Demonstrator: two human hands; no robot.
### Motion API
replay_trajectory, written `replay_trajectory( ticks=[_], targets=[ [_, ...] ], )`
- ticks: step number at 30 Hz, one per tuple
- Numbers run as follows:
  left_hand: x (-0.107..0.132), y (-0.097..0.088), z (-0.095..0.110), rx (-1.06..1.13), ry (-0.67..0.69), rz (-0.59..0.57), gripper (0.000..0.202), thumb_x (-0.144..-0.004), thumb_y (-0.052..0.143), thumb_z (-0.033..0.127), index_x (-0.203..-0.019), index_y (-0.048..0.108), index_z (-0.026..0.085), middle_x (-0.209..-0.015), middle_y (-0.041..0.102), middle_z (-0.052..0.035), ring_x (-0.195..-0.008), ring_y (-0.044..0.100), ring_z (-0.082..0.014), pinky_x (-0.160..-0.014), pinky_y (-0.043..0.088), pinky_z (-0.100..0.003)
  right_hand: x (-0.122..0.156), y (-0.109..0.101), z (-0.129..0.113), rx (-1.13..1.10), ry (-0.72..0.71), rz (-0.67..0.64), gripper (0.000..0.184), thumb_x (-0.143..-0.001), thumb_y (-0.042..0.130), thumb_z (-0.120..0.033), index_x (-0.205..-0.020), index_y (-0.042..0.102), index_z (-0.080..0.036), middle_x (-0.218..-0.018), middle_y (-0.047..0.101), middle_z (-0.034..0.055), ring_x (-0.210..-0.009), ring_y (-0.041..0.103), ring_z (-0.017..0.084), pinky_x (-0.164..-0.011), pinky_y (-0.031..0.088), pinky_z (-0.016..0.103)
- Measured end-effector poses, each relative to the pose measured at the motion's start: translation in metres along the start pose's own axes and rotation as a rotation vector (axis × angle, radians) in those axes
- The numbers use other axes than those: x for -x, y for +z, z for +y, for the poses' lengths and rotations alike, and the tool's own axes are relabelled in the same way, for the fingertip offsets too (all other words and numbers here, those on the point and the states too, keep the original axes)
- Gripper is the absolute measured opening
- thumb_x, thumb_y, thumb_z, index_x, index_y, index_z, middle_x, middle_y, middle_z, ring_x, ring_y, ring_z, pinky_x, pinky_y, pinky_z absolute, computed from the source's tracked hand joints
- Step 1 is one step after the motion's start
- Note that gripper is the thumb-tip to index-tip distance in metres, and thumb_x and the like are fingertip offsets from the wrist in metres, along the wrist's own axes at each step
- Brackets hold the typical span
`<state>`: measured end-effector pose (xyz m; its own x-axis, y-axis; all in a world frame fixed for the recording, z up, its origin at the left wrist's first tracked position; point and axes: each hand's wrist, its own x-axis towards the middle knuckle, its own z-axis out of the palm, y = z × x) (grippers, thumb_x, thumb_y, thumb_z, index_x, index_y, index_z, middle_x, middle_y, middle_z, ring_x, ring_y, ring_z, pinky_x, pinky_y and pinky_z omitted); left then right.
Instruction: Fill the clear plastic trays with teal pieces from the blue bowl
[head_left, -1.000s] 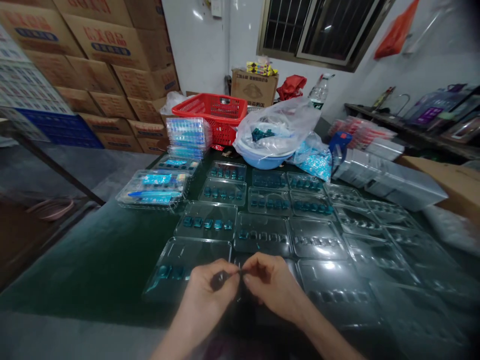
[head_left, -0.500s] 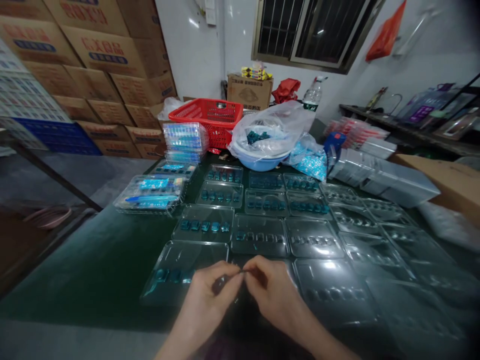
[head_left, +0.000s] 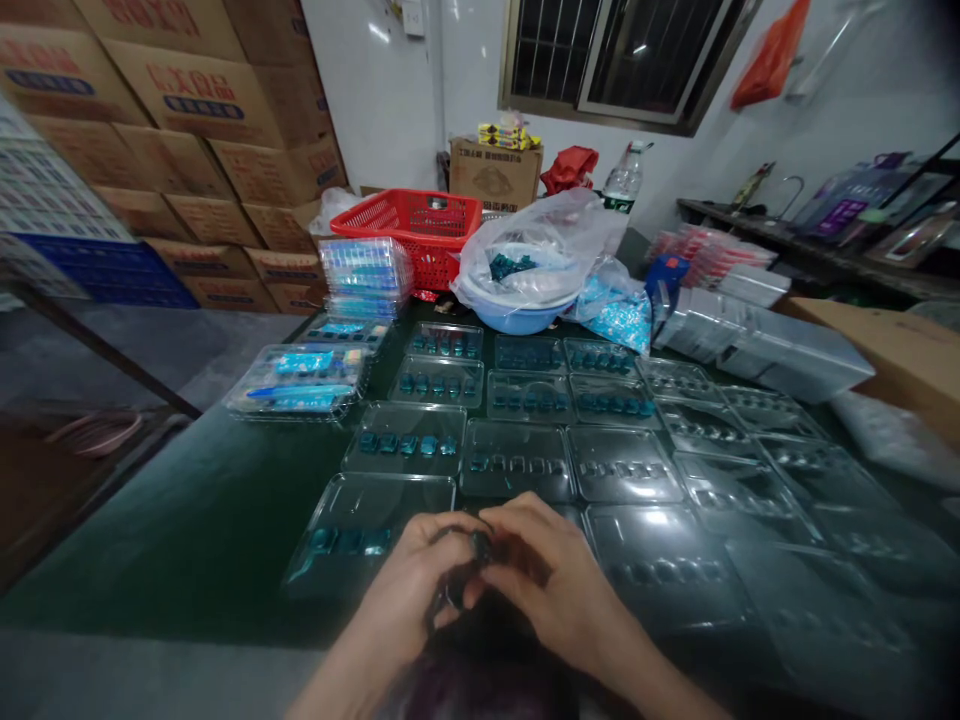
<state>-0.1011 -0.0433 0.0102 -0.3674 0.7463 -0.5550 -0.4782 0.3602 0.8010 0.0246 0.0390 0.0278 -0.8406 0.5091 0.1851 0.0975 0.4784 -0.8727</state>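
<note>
My left hand and my right hand meet over the near edge of the table. Fingers of both are closed around a small dark teal piece; its exact kind is hard to make out. More dark, shiny bits show within my left hand's curled fingers. Just beyond my left hand lies a clear plastic tray with teal cubes in its row of hollows. Another clear tray, with one teal cube at its left end, lies ahead of my fingertips.
More clear trays cover the table, some holding teal cubes. Filled packs lie at left. Behind stand a red basket, a blue basin with a plastic bag and teal pieces, and a bag of blue packets. Cartons are stacked far left.
My fingertips have gone from a thin pinch between both hands to a closer, curled grip around the dark teal piece. The view has shifted slightly.
</note>
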Motion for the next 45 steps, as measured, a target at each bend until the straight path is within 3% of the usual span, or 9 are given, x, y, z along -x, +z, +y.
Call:
replay_trajectory(
  ticks=[5,9,14,17,21,25,28,37,45],
  targets=[
    [-0.004,0.002,-0.005,0.109,-0.134,-0.074,0.021,-0.063,0.050,0.020,-0.083,0.044,0.018,-0.038,0.053,0.0006,-0.034,0.045,-0.0113,-0.030,0.014,-0.016,-0.003,-0.012,0.006,-0.095,-0.015,-0.076,0.028,-0.075,0.054,-0.006,-0.098,0.060,-0.022,-0.081,0.052,-0.0001,-0.074,0.052,0.010,-0.067,0.042,0.021],
    [-0.006,0.002,-0.009,0.143,-0.153,-0.153,0.022,-0.064,0.048,0.020,-0.085,0.043,0.018,-0.040,0.054,-0.0005,-0.033,0.045,-0.0117,-0.029,0.013,-0.016,0.000,-0.013,0.009,-0.143,0.005,-0.048,0.021,-0.074,0.057,-0.011,-0.092,0.062,-0.020,-0.079,0.054,-0.0001,-0.072,0.053,0.010,-0.065,0.042,0.021],
    [-0.002,0.008,-0.006,0.080,-0.171,-0.154,0.021,-0.065,0.053,0.023,-0.083,0.043,0.019,-0.039,0.053,-0.0001,-0.035,0.045,-0.0118,-0.030,0.011,-0.017,0.006,-0.014,0.009,-0.158,-0.036,0.005,0.018,-0.075,0.056,-0.013,-0.091,0.061,-0.019,-0.081,0.054,0.0007,-0.072,0.054,0.010,-0.064,0.043,0.021],
    [0.000,0.009,0.000,0.090,-0.168,-0.214,0.016,-0.066,0.056,0.026,-0.077,0.048,0.017,-0.047,0.055,-0.0012,-0.037,0.046,-0.0104,-0.030,0.011,-0.017,0.000,-0.021,0.016,-0.043,-0.014,0.057,0.013,-0.075,0.057,-0.016,-0.087,0.059,-0.019,-0.076,0.054,-0.0005,-0.066,0.052,0.010,-0.057,0.040,0.020],
    [0.002,-0.002,0.010,0.216,-0.128,-0.254,0.022,-0.072,0.053,0.035,-0.072,0.054,0.013,-0.060,0.053,-0.0028,-0.041,0.045,-0.0069,-0.030,0.009,-0.015,-0.031,-0.031,0.038,0.325,0.020,0.171,0.010,-0.076,0.056,-0.021,-0.085,0.059,-0.019,-0.072,0.054,-0.0008,-0.064,0.050,0.011,-0.058,0.038,0.021],
    [0.002,-0.019,0.017,0.385,-0.145,-0.207,0.024,-0.074,0.050,0.039,-0.079,0.054,0.016,-0.067,0.051,-0.0022,-0.044,0.044,-0.0066,-0.029,0.011,-0.014,-0.063,-0.028,0.055,0.718,0.050,0.063,0.012,-0.077,0.054,-0.027,-0.087,0.059,-0.021,-0.078,0.057,-0.0008,-0.072,0.052,0.012,-0.063,0.036,0.022],
    [0.002,-0.027,0.019,0.396,-0.112,-0.207,0.024,-0.075,0.049,0.039,-0.077,0.054,0.015,-0.064,0.048,-0.0013,-0.042,0.040,-0.0057,-0.029,0.010,-0.014,-0.076,-0.021,0.058,0.865,0.069,-0.022,0.013,-0.077,0.053,-0.030,-0.084,0.059,-0.021,-0.080,0.058,0.0000,-0.074,0.053,0.013,-0.062,0.035,0.022],
    [-0.004,-0.030,0.020,0.547,-0.184,-0.235,0.025,-0.075,0.050,0.038,-0.076,0.053,0.014,-0.068,0.046,-0.0020,-0.046,0.041,-0.0059,-0.028,0.016,-0.014,-0.087,-0.016,0.056,0.951,0.014,-0.208,0.013,-0.079,0.052,-0.027,-0.072,0.059,-0.018,-0.078,0.057,0.0021,-0.078,0.051,0.015,-0.065,0.035,0.023],
    [-0.008,-0.027,0.018,0.616,-0.122,-0.260,0.024,-0.077,0.048,0.035,-0.079,0.053,0.012,-0.069,0.045,-0.0026,-0.048,0.042,-0.0061,-0.029,0.023,-0.014,-0.080,-0.019,0.048,0.959,-0.035,-0.241,0.014,-0.079,0.052,-0.024,-0.090,0.057,-0.018,-0.085,0.056,0.0046,-0.084,0.049,0.016,-0.068,0.036,0.023]
  ],
)
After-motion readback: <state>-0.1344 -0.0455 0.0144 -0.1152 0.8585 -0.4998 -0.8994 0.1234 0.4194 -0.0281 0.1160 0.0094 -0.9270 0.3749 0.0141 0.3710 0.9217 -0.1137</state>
